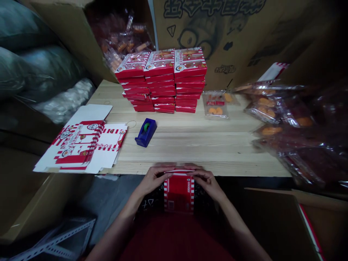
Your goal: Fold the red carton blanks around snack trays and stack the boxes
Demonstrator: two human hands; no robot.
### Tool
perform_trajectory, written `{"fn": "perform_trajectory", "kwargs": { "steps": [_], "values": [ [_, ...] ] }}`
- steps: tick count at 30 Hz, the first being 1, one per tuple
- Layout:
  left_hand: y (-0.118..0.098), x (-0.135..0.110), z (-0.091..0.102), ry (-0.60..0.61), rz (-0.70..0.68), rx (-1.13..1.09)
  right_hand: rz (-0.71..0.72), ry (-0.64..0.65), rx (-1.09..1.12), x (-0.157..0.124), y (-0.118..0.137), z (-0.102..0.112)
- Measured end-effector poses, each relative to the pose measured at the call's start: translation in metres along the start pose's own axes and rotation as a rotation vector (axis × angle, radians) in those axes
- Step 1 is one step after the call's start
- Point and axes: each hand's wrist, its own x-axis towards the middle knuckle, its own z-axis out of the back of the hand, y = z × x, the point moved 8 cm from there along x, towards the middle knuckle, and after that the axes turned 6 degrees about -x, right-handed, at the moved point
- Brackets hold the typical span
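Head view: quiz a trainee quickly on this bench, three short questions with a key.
1. What do the left hand and right hand hold between them?
2. True or false: the blue tape dispenser stands on the wooden table.
3. How many columns do the stacked red boxes form?

Key:
1. A red-and-white box.
2. True.
3. Three.
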Motion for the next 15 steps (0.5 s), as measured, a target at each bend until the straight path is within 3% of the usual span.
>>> {"fn": "perform_trajectory", "kwargs": {
  "steps": [2, 4, 7, 12, 15],
  "values": [
    [-0.005, 0.000, 0.000, 0.035, 0.037, -0.008, -0.028, 0.042, 0.129, -0.001, 0.007, 0.000],
    [-0.008, 0.002, 0.000, 0.028, 0.049, -0.031, -0.061, 0.004, 0.249, 0.004, 0.011, 0.001],
    [-0.013, 0.007, -0.003, 0.049, -0.008, -0.039, -0.090, -0.031, 0.224, 0.021, 0.012, -0.004],
    [-0.010, 0.018, -0.004, 0.133, -0.030, -0.019, -0.033, 0.283, -0.060, 0.043, 0.010, -0.024],
    [-0.006, 0.025, 0.000, 0.150, -0.036, 0.073, -0.049, 0.327, -0.083, 0.047, 0.006, -0.021]
  ]
}}
